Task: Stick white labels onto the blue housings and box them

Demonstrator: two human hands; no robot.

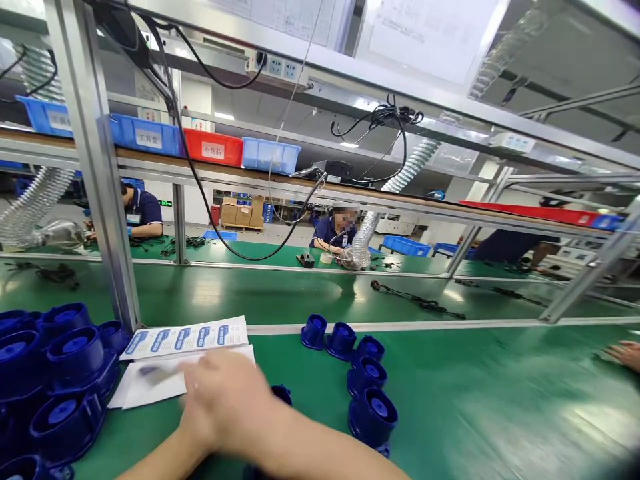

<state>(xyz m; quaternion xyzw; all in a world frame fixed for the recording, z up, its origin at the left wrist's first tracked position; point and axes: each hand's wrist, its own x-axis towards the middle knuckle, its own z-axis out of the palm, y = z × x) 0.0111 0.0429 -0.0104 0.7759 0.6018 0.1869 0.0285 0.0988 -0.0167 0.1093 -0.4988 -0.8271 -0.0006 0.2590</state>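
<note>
My right hand (pixel 227 397) comes in from the lower right and lies over a white backing sheet (pixel 143 393); its fingers are smeared by motion. My left hand (pixel 193 430) comes from the lower left and is mostly hidden under the right one. A sheet of blue-and-white labels (pixel 187 337) lies just beyond the fingers. A blue plastic housing (pixel 283 393) peeks out behind my right hand. Several more blue housings (pixel 373 417) curve in a row to the right.
A pile of blue housings (pixel 65 360) fills the left edge beside an aluminium post (pixel 107 200). Beyond the green mat (pixel 500 400) runs a conveyor belt (pixel 300 293). Another person's hand (pixel 625 353) rests at the right edge. Workers sit across the line; bins stand on the shelf above.
</note>
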